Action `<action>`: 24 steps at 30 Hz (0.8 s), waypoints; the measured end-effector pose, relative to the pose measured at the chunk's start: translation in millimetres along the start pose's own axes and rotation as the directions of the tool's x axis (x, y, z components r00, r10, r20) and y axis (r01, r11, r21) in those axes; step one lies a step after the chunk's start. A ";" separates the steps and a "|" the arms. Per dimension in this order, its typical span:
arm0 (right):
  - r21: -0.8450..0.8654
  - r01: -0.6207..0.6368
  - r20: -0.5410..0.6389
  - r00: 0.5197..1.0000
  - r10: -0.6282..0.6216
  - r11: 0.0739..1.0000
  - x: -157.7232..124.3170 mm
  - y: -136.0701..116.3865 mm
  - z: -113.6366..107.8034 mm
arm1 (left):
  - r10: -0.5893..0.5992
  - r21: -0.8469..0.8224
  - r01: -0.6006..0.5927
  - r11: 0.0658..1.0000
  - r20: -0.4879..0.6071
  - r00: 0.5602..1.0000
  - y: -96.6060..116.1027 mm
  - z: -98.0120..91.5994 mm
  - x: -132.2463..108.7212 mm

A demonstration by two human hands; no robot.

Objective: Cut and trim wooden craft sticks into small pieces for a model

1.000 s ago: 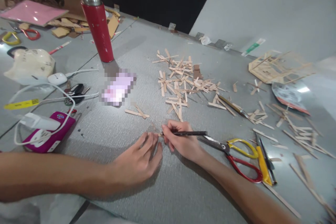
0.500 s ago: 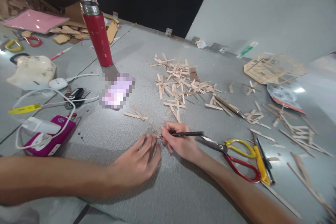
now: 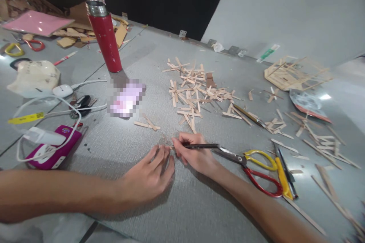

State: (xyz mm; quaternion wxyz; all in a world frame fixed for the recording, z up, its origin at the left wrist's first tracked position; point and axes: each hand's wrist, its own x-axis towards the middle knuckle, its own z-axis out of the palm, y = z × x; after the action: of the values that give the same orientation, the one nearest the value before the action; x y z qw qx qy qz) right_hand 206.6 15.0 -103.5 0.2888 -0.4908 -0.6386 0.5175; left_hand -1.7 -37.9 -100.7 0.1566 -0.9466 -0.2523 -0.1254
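Note:
My right hand (image 3: 195, 150) is closed around a slim black pen-like tool (image 3: 203, 146), gripped as one grips a pencil, its tip hidden by the fingers. Just left of it, my left hand (image 3: 152, 171) rests on the table with bent fingers, their tips pressed on a small piece of wooden stick (image 3: 171, 147). Most of that piece is covered by the fingers. Beyond both hands lie a few crossed stick pieces (image 3: 147, 124) and a heap of cut wooden sticks (image 3: 191, 91).
Scissors (image 3: 245, 159) and a yellow cutter (image 3: 283, 178) lie right of my right hand. A stick frame model (image 3: 296, 74) stands at the far right. To the left are a red flask (image 3: 105, 41), a blurred-out phone (image 3: 128, 98), keys (image 3: 82, 104) and a purple power bank (image 3: 67, 148) with cables.
My right hand has shifted slightly left, closer to the left fingertips, with the black tool in it. The left hand stays almost still.

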 end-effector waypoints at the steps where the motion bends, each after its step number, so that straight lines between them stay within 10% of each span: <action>1: 0.000 0.001 0.003 1.000 -0.001 1.000 0.0 0.2 -0.2 | -0.001 0.001 0.001 1.000 -0.001 1.000 0.1 0.4 -0.4; 24: -0.051 0.027 0.004 1.000 -0.026 0.998 1.0 -12.6 -1.8 | 0.007 -0.023 -0.007 1.000 0.019 1.000 -0.2 3.3 -2.6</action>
State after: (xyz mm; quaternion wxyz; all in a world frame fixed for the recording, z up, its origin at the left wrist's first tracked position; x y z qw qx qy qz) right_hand 203.7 16.9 -91.1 0.2821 -0.4887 -0.6585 0.4980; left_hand -3.4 -37.7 -104.5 0.1437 -0.9504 -0.2490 -0.1187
